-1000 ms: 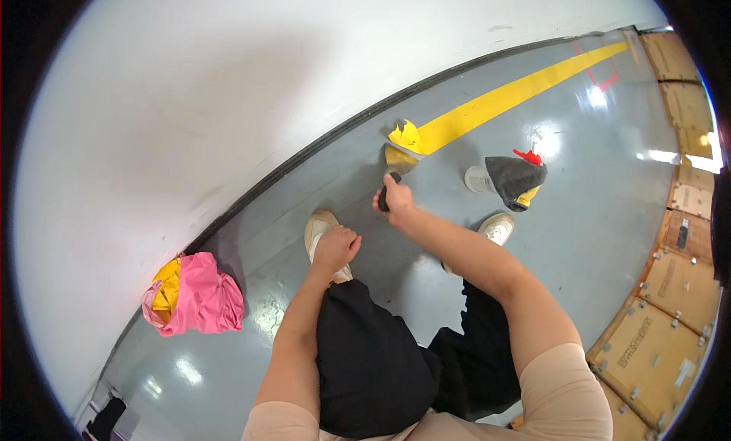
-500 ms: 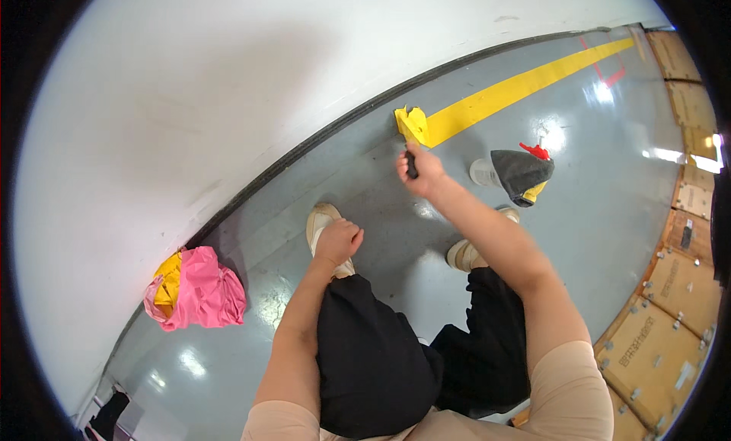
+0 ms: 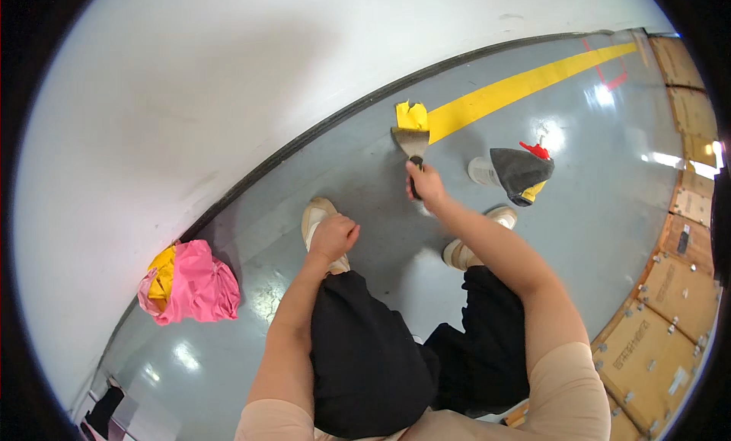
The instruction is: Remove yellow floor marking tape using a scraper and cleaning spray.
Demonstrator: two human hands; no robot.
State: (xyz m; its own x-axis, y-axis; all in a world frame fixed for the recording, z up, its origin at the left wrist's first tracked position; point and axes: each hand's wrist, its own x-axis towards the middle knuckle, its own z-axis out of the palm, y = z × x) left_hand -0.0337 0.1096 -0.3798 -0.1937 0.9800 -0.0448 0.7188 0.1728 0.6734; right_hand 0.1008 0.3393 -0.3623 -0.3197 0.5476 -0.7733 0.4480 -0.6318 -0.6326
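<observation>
My right hand [image 3: 426,186] is wrapped round the black handle of a scraper [image 3: 412,141] with a wide metal blade. The blade points away from me and meets a crumpled yellow piece of tape [image 3: 412,116] by the near end of the yellow floor line [image 3: 495,100]. My left hand [image 3: 333,237] is curled closed above my left shoe [image 3: 315,215], with nothing seen in it.
A spray bottle with a red trigger [image 3: 537,149], draped with a dark grey cloth [image 3: 518,170], stands to the right. A pink bag [image 3: 205,281] holding yellow scraps leans by the white wall [image 3: 190,98] at left. Wooden crates [image 3: 647,342] line the right side.
The scraper and my right hand have drawn back slightly toward me, baring the blade against the yellow tape piece. My left hand has barely moved.
</observation>
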